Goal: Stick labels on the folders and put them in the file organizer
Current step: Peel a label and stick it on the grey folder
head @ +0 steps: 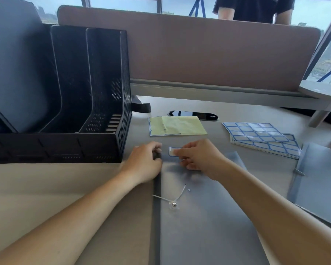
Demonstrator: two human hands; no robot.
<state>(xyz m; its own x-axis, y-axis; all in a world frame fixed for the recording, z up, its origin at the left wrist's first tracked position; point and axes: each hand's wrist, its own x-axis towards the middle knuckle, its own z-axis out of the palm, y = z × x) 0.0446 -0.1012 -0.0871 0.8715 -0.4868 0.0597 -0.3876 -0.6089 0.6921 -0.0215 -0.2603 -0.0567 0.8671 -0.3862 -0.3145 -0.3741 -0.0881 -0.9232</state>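
**First label going on; nothing filed yet**

The worktop [46,188] carries everything, and the largest item on it, the black file organizer [80,104] at the left, shows only bare slots from this angle: no folder stands in any compartment that can be seen. By that reading, the filing half of the job has not begun.

Next in size is the grey folder [208,226] lying flat in front of the person, its dark spine edge to the left and its string-and-button closure [173,204] facing up. A 2nd grey folder [321,184] lies at the right edge of the view, only partly in frame, and no label can be made out on the part that shows. So at least 2 folders remain to be filed.

Beyond them, a stack of blue-bordered label sheets [264,138] rests near the right, and a yellowish backing sheet [178,125], mostly stripped of labels, lies further back in the middle.

The left hand [147,161] is curled with its fingers pressing down on the folder's top spine corner, steadying it. The right hand [199,155] is pinched together on 1 small blue-bordered label [172,151], holding it at the folder's top edge, just beside the left hand. Whether the label already touches the cover cannot be told; it looks to be at the point of placement, not yet smoothed down.
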